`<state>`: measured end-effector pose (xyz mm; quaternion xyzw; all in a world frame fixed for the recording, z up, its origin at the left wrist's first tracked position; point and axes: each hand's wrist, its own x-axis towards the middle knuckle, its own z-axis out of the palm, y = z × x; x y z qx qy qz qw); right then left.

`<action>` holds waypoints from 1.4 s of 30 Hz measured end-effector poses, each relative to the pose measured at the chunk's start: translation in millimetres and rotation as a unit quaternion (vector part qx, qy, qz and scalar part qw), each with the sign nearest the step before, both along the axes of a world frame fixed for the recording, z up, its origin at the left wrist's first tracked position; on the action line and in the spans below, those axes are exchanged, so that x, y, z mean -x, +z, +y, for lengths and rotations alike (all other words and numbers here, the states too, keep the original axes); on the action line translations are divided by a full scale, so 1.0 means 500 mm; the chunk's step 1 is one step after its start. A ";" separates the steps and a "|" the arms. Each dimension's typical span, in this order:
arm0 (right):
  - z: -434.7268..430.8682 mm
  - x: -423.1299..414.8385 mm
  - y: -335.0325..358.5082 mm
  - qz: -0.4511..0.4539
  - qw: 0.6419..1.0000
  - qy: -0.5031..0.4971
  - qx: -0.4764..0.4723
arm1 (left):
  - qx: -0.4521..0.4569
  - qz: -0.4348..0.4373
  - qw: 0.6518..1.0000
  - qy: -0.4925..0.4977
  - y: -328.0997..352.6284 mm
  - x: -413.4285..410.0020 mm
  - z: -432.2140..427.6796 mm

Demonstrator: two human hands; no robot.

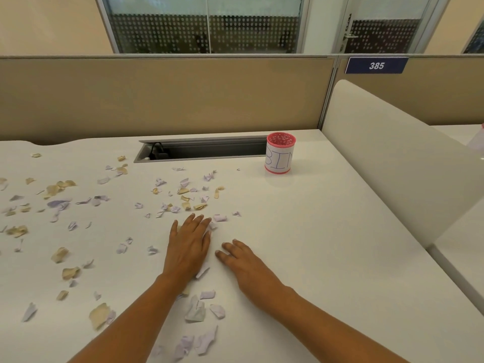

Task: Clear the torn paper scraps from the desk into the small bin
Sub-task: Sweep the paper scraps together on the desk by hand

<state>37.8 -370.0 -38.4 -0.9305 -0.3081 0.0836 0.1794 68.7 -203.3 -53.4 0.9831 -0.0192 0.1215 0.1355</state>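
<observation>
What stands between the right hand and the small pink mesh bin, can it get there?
Probably yes. The right hand lies flat on the white desk, and the stretch up to the pink mesh bin labelled BIN looks bare of obstacles.

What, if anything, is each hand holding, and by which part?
Nothing is held. The left hand and the right hand both lie flat on the desk, with paper scraps loose around them.
</observation>
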 end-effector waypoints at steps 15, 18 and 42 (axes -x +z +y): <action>-0.035 -0.018 -0.005 -0.080 0.995 0.009 -0.052 | 0.001 0.014 1.000 -0.004 0.002 -0.001 0.000; -0.037 -0.029 -0.005 -0.084 0.995 0.013 -0.051 | 0.004 0.014 1.000 -0.002 0.003 -0.001 -0.002; -0.098 -0.308 0.161 -0.109 0.937 -0.238 -0.233 | 0.009 -0.009 1.000 0.005 0.016 -0.045 -0.014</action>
